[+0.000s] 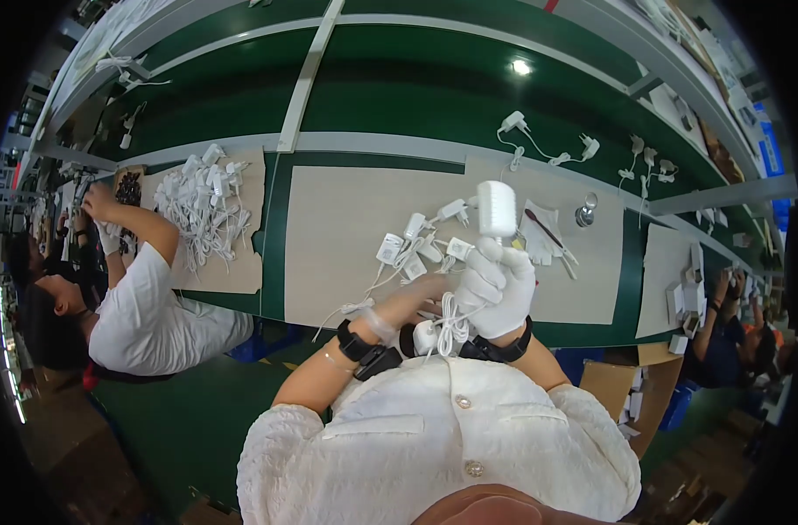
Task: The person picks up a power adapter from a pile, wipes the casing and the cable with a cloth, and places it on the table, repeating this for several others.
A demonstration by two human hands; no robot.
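Observation:
My right hand (502,293), in a white glove, is closed with its fingertips at the lower end of a white ribbed block (497,208) with rounded corners, which stands up above them. My left hand (434,287) is bare and reaches in beside the glove; its fingers are mostly hidden. A bundled white cable (452,325) hangs between my wrists, near a white power adapter (426,336) close to my jacket. Just beyond my left hand, several white adapters with cables (414,241) lie loosely on the brown board (346,197).
Right of the board's middle lie a white paper (540,229) with a dark red slim tool (546,226), and a small metal-topped jar (586,210). A pile of adapters (208,206) sits left, near a seated co-worker (158,302). An open carton (611,387) stands right.

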